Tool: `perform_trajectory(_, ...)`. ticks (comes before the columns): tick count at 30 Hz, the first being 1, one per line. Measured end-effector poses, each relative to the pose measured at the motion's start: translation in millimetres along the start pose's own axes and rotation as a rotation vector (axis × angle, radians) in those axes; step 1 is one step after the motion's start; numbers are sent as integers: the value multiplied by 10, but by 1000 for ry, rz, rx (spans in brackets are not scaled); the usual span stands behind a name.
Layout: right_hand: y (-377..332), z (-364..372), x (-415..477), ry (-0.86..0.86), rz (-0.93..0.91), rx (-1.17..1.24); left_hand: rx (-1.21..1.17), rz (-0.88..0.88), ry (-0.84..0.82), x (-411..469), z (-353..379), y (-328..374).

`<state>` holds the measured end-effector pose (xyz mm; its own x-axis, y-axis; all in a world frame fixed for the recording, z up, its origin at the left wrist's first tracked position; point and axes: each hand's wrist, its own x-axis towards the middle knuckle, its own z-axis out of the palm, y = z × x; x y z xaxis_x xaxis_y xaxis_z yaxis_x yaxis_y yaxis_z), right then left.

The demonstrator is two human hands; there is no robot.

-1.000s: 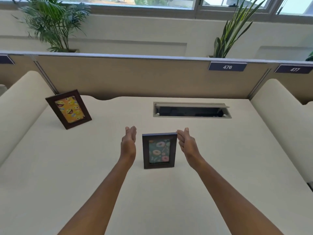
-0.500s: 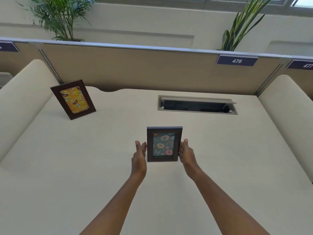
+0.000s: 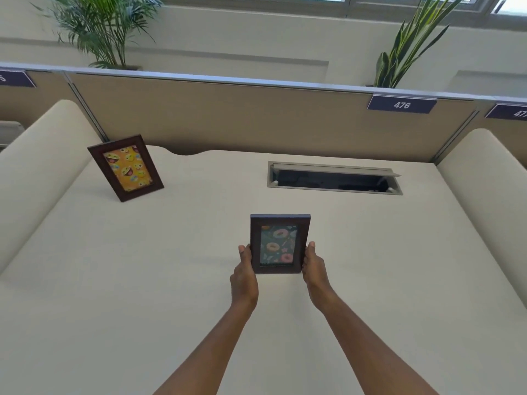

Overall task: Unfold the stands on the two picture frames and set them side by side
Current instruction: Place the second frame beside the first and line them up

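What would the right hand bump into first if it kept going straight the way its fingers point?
Probably nothing on the desk. The right hand points away from the person, so the slot in the desk lies ahead, then the partition. Depth is hard to judge.

Donut frame upright between left hand and right hand; emoji frame well apart.

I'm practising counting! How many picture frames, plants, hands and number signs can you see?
Picture frames: 2, the emoji frame and the donut frame
Plants: 2, the feathery plant and the long-leaf plant
Hands: 2, the left hand and the right hand
Number signs: 3, the 476 sign and two cut off at the edges, sign and sign
Total: 9
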<state>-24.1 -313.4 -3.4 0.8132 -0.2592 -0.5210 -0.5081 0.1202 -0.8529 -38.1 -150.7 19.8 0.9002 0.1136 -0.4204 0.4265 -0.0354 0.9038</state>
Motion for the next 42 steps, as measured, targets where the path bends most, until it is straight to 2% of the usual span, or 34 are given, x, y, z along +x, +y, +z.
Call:
perform_trajectory(9,-214,199,134,-27,-31,-22,-13,20,18,124,-103,301)
perform_trajectory(20,-616,790,360,-106,-113,-72,-59,82,104,498,-469,703)
perform_trajectory(42,-1461,2068,1231,-246,-182,-108,-124,141,253,1770,-1223,1358)
